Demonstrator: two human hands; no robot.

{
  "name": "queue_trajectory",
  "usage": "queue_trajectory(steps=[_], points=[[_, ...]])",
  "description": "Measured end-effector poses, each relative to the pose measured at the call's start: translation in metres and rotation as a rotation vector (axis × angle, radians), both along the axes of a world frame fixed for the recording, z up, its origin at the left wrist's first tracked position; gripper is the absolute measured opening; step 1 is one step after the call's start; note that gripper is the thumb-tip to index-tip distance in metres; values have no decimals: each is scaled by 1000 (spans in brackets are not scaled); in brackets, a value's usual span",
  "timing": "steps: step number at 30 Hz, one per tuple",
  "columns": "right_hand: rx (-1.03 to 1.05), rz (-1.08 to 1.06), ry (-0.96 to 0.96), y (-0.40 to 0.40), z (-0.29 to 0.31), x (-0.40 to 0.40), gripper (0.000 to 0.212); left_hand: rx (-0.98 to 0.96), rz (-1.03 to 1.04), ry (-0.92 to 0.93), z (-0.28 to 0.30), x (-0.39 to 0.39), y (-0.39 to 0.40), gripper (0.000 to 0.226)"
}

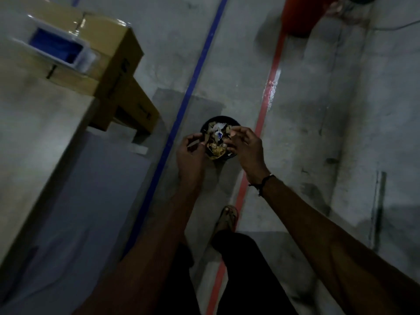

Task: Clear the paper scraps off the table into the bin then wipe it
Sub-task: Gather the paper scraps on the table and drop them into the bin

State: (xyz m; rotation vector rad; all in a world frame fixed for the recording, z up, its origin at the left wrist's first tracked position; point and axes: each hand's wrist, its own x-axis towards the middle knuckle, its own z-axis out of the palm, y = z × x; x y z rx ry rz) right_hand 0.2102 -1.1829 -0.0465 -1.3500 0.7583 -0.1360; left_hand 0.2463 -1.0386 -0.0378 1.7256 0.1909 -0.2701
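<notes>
both hands out over the bin. left hand (190, 153) fingers curled, pinching brown paper scraps (216, 145) at the left of the bunch; right hand (246, 147) fingers bent, thumb and fingertips nipping the right edge of the same bunch. scraps are brown and white with one blue-printed bit, bunched between the two hands, directly above the black round bin (219, 120); whether the lowest pieces touch the bin's contents, cannot tell. bin stands on the grey concrete floor (318, 110), between a blue floor line (195, 71) on its left and a red floor line (270, 87) on its right, open floor all round it. dark cord bracelet (263, 183) on the right wrist. one sandalled foot (227, 218) by the red line, just short of the bin. table edge (45, 155) runs along the left, well apart from the bin; cardboard boxes (109, 62) stacked beyond it, a white tray with blue inside (56, 47) on top. red object (302, 17) at the top, blurred.
</notes>
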Motion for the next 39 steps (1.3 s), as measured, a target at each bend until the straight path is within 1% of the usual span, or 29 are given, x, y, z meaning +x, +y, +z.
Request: queue_trajectory(steps=[3, 6, 8, 13, 16, 21, 24, 30, 35, 39], points=[[-30, 93, -13, 38, 56, -22, 11, -4, 79, -7, 53, -22, 34, 24], [-27, 177, 12, 77, 96, -39, 16, 1, 168, -10, 98, -44, 73, 24], [-13, 230, 19, 105, 120, -44, 15, 29, 236, -18, 125, -56, 106, 23], [-14, 379, -36, 177, 167, -37, 16, 97, 401, -37, 157, -92, 192, 23], [-27, 425, -50, 220, 179, -26, 25, 85, 495, -47, 166, -108, 239, 23], [-114, 599, -96, 294, 194, -21, 26, 88, 708, -94, 178, -117, 313, 28], [-144, 701, -141, 335, 192, -17, 39, 135, 831, -125, 179, -118, 355, 40], [-224, 865, -190, 404, 190, -1, 44, 209, 1034, -183, 170, -130, 422, 59], [-316, 978, -224, 452, 185, 24, 54, 330, 1133, -199, 161, -130, 466, 68], [-391, 1090, -228, 479, 177, 51, 61, 413, 1142, -150, 158, -119, 490, 86]])
